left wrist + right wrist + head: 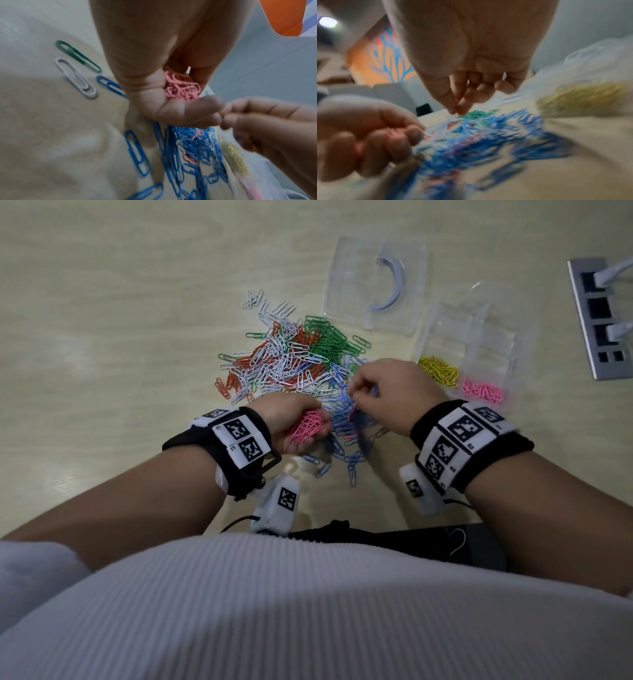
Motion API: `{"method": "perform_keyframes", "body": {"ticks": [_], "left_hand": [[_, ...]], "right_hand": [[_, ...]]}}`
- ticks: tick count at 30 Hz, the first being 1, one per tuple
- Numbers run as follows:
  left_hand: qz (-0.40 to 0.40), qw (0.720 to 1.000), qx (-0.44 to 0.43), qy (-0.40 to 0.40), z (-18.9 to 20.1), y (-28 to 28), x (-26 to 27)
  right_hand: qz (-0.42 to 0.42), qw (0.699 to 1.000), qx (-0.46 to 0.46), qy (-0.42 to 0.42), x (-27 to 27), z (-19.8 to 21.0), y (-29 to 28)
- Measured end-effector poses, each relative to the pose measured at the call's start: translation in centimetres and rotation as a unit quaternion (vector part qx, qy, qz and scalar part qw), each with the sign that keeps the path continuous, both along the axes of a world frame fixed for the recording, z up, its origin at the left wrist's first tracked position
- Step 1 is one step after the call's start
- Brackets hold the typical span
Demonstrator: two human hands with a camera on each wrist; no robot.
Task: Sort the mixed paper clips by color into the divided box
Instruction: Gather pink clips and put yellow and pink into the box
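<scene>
My left hand (291,422) is curled like a cup around a bunch of pink paper clips (306,426), and it lies on the tabletop (102,337) at the near edge of the mixed pile (291,361). In the left wrist view the pink clips sit between my palm and the bent fingers (197,112). My right hand (390,395) hovers over the blue clips (346,419), just beside the left one. Its fingers (458,105) are pressed together at the tips, thumb against forefinger, as in a pinch, but this view is blurred and I cannot tell if a clip is between them. The divided box (479,354) stands to the right of my right hand, near it. Yellow clips (440,370) fill one near compartment and pink clips (484,393) another beside it. The clear lid (376,285) lies behind the pile.
</scene>
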State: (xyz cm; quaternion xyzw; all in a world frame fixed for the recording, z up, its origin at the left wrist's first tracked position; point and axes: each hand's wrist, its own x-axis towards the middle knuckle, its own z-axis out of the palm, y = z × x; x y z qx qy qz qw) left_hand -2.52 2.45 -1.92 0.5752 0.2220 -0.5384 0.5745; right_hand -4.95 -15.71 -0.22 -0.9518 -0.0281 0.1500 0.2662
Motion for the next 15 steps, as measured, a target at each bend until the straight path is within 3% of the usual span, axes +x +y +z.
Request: {"method": "perform_keyframes", "body": {"ticks": [2,4,15], "left_hand": [[-0.002,1.000,0.014,-0.003,-0.1,0.1,0.0],[-0.010,1.000,0.021,-0.004,-0.2,0.2,0.0],[0.000,1.000,0.009,0.011,-0.4,0.3,-0.3]], "right_hand": [[0.066,0.989,-0.112,0.067,-0.4,-0.4,-1.0],[0.094,0.978,-0.154,0.105,-1.1,-0.9,-1.1],[0.093,0.974,-0.206,0.015,-1.9,-1.5,-0.1]]}}
